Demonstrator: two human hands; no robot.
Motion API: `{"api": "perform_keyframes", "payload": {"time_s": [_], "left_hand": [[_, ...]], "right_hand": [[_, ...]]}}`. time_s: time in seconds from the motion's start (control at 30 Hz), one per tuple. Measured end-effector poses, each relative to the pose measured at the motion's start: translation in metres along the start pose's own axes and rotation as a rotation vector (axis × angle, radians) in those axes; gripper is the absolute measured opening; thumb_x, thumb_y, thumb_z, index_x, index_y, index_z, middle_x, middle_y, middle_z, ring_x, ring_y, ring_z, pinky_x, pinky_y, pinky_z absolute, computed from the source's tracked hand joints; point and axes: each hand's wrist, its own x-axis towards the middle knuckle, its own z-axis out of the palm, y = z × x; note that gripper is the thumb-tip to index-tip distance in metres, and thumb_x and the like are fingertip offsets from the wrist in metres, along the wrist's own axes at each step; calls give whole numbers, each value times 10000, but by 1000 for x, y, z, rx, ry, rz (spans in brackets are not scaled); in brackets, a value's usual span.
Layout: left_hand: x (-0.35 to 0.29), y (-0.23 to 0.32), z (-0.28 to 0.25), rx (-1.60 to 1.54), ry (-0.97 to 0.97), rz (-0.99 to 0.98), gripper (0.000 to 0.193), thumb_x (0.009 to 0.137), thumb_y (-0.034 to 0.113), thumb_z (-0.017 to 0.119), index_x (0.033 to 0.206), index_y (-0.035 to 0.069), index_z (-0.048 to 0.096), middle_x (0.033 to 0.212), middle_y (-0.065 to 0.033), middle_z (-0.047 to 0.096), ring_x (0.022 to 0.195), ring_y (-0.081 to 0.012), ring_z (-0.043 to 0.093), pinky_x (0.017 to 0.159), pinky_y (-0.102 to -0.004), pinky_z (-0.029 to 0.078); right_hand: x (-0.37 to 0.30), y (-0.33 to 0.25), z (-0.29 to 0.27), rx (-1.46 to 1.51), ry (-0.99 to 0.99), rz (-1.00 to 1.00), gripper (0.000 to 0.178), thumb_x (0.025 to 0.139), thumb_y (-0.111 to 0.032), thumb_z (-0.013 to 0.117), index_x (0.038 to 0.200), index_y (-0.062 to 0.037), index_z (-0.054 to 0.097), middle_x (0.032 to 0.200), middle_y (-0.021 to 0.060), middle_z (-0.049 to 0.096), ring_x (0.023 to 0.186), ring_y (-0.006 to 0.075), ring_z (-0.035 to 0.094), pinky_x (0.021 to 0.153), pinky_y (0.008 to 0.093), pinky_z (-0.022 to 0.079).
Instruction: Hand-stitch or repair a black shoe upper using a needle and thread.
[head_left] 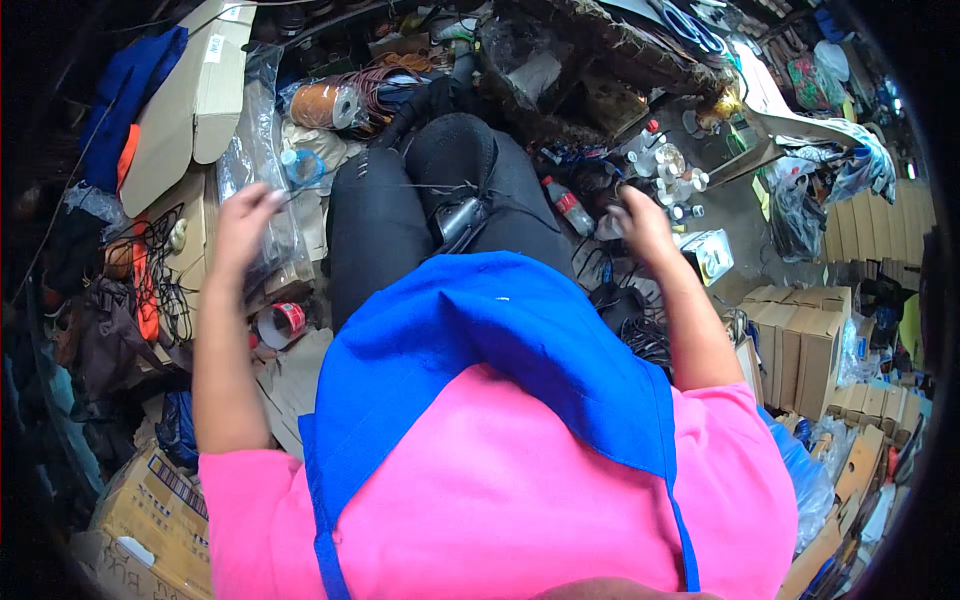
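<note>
I sit with black trousers (380,230) and a blue apron (500,330) over a pink shirt. My left hand (243,228) is raised to the left of my knee, blurred, with its fingers pinched on a thin wire (400,186) that runs across my knees. My right hand (642,226) hovers to the right of my other knee with its fingers curled; what they hold is not visible. A small black device (458,220) lies on my lap between the hands.
A clear plastic bag (255,140), a roll of red tape (282,322) and an orange wire spool (322,104) lie at the left. Small bottles (672,170), a red-labelled bottle (566,204) and black cables (640,335) are at the right. Cardboard boxes (805,345) stand further right.
</note>
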Motion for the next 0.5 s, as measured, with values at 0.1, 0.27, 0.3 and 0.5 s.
{"api": "perform_keyframes", "payload": {"time_s": [0.1,0.27,0.3,0.5], "left_hand": [[-11,-26,-42,-55,46,-64,212,878,202,618,789,10,612,682,27,514,653,-57,435,623,-231,377],[-13,-11,-27,-212,122,-81,175,897,172,599,829,17,644,740,19,591,696,-63,502,660,-220,399],[-10,-10,-23,-214,122,-79,175,897,172,599,829,17,644,740,19,591,696,-63,502,660,-220,399],[-16,-15,-38,-170,105,-17,192,897,181,604,811,14,643,737,15,586,681,-65,495,641,-222,393]], "right_hand": [[-18,45,-13,223,-28,280,177,843,-161,630,854,-5,547,792,160,599,757,258,591,678,381,459],[1,-54,-5,579,-97,-113,395,841,-194,658,1217,-110,571,1009,54,522,926,159,521,846,292,433],[4,-83,-9,567,-112,-215,402,819,-179,677,1202,-108,580,997,63,519,927,169,528,824,296,442],[16,-104,0,284,-50,-313,180,829,-189,653,873,-34,571,909,160,540,859,367,565,720,425,469]]}}
